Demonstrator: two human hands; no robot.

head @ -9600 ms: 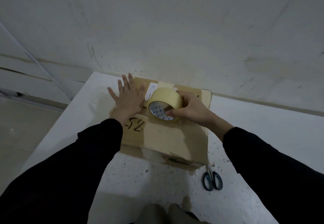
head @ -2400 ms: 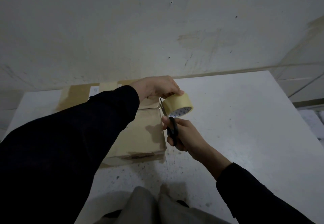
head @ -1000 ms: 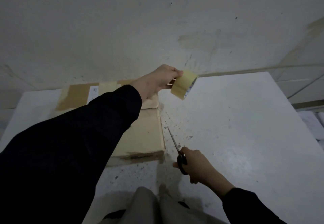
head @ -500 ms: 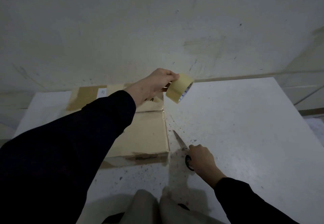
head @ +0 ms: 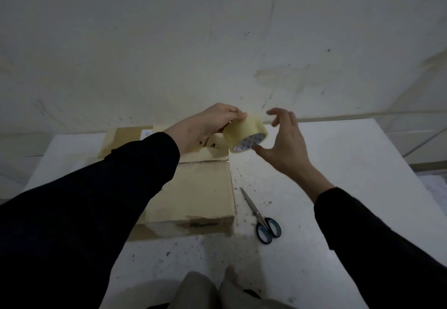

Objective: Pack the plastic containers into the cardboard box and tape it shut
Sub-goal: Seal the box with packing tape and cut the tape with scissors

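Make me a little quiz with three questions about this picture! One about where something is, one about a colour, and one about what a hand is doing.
1. Where do the scissors lie?
A. On the box
B. On the white table, right of the cardboard box
C. In a hand

2. What colour are the scissors' handles?
A. Red
B. Yellow
C. Black and blue

3. What is the right hand doing?
A. Open, reaching toward the tape roll
B. Gripping the scissors
C. Pressing on the box

Answers: 1 B, they rest on the tabletop beside the box. 2 C, dark loops with blue inside. 3 A, its fingers are spread while the left hand holds the roll.
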